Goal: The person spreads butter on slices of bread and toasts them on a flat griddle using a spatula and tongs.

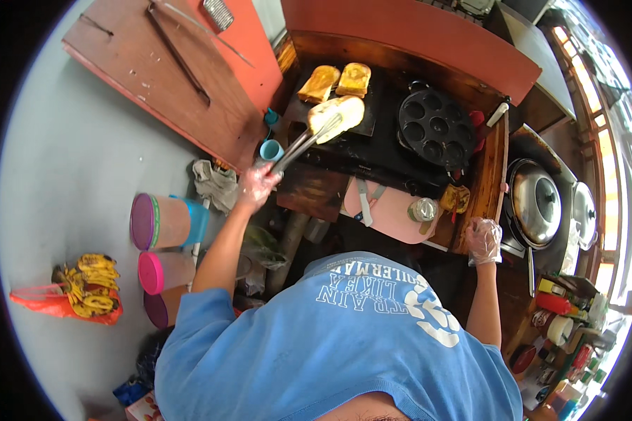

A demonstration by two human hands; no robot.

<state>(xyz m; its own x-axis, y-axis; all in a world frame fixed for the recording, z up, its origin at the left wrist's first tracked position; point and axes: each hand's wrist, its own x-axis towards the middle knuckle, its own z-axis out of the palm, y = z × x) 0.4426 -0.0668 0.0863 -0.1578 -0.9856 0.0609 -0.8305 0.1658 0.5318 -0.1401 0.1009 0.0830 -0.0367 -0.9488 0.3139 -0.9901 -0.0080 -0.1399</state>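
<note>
My left hand [258, 186], in a clear plastic glove, is closed around metal tongs [298, 149]. At the tongs' tips a pale yellow slice of bread [343, 112] is held over the dark flat griddle [365, 128]. Behind it, two browned slices of toast [319, 84] lie side by side on the griddle. My right hand [483, 241], gloved too, has its fingers bent at the wooden edge [494, 175] of the cooking station; part of its grip is hidden. Nearby, a browned piece of toast [456, 198] sits at the pink cutting board's right end.
A black pan with round hollows [439, 126] stands right of the griddle. The pink cutting board [393, 214] carries a white-handled knife [364, 203] and a glass jar [423, 209]. A blue cup [271, 149] is by my left hand. A lidded wok [536, 201] stands far right.
</note>
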